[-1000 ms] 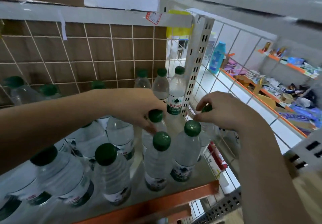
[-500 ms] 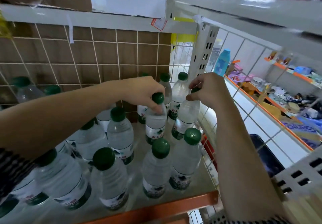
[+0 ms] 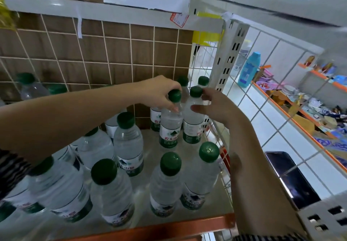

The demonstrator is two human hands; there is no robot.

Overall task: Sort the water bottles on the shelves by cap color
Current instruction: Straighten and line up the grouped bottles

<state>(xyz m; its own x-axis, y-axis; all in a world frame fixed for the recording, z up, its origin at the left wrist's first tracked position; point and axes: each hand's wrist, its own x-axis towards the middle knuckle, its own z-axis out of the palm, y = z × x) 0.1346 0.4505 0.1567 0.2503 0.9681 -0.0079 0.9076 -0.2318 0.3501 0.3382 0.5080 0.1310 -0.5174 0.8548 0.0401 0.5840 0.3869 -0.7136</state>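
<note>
clear plastic water bottles with dark green caps [image 3: 165, 182] fill the grey metal shelf with an orange front edge [image 3: 150, 228]. every cap in sight is green, so this shelf looks nearly sorted. left hand [image 3: 159, 92] pinches the neck of one rear bottle [image 3: 170, 126]; right hand [image 3: 216, 109] hangs loose-fingered beside its neighbour [image 3: 193, 124], gripping nothing.

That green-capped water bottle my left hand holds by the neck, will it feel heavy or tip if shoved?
Probably heavy for its size: the water bottle looks full. Likely tippy if shoved up high, being tall and narrow, though the left hand gripping its neck steadies it. Its thin clear wall may dent when squeezed.
</note>
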